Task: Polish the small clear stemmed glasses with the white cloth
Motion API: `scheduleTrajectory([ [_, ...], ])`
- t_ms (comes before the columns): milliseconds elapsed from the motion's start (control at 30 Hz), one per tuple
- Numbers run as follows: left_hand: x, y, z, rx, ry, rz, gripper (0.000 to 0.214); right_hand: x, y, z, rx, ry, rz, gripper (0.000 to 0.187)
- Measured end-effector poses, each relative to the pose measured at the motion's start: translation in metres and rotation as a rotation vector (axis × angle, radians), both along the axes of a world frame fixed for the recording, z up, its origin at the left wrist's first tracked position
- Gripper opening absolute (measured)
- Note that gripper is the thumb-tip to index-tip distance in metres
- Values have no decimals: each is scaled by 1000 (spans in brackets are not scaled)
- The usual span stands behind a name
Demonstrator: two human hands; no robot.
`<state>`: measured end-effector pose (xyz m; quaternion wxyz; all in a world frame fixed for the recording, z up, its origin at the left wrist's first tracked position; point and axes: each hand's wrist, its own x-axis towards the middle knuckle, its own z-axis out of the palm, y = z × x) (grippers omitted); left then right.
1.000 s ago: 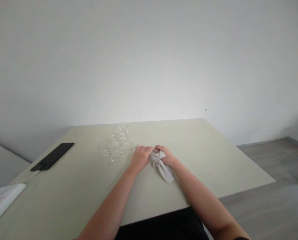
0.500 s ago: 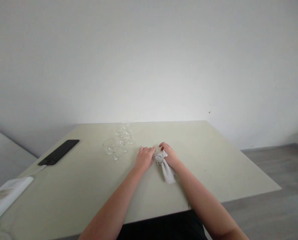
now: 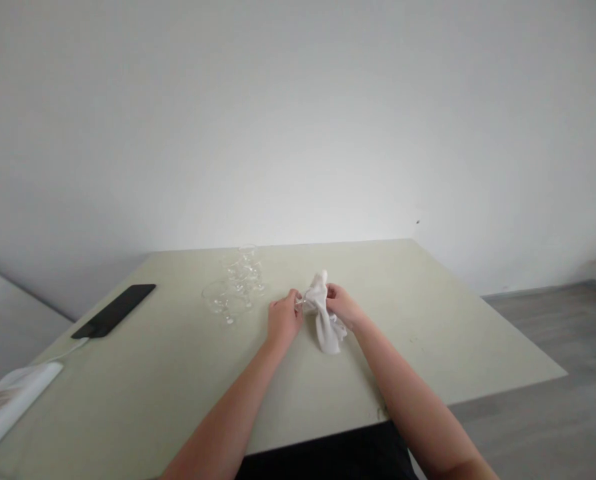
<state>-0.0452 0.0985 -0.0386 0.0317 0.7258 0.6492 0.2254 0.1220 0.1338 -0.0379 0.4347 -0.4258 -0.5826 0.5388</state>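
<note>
Near the middle of the table, my left hand [image 3: 284, 319] is closed on a clear stemmed glass [image 3: 301, 303], its fingers near the stem and foot. My right hand [image 3: 345, 307] grips a white cloth [image 3: 324, 312], which covers the bowl side of the glass. One end of the cloth sticks up, while the rest hangs down between my forearms. To the left of my left hand stands a cluster of several clear stemmed glasses [image 3: 245, 272], with a wide-bowled glass [image 3: 218, 298] at its near side.
The pale table [image 3: 178, 387] meets a white wall [image 3: 298, 133] at the back. At the left lies a black phone-like slab [image 3: 114, 311], joined by a white cable [image 3: 71, 350] to a white object [image 3: 15, 407] at the table's left edge.
My left fingers have shifted to the stem end of the glass. The cloth now stands up higher over the glass, and my right hand has turned behind it. The view has tilted slightly.
</note>
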Motion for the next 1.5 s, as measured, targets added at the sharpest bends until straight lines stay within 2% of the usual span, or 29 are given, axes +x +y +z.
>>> scheduleTrajectory([
  [133,1,0,-1,-8,19,-55,23,-3,-3,0,36,-40,88,22],
  [300,1,-1,-3,-4,43,-87,25,-3,0,-11,93,-186,146,25],
  [400,1,-1,-2,2,71,-139,25,2,2,-15,192,-257,250,21],
  [500,2,-3,0,-32,71,-185,28,6,3,-15,212,-264,333,19],
  [667,5,-4,0,-71,60,-150,23,6,4,-14,246,-304,246,27],
  [800,6,-4,-2,-102,72,-175,25,9,4,-13,320,-365,278,19],
  [967,5,-3,-1,-94,72,-175,20,6,5,-17,329,-327,279,26],
  [1067,3,-1,-1,-80,86,-166,19,3,7,-19,316,-315,280,23],
  [1300,2,1,-4,-87,138,-205,27,6,4,-13,392,-475,268,16],
  [1400,2,2,-2,-107,127,-185,29,4,5,-12,383,-494,254,19],
  [1500,1,3,2,-76,175,-164,28,2,9,-15,365,-473,320,25],
])
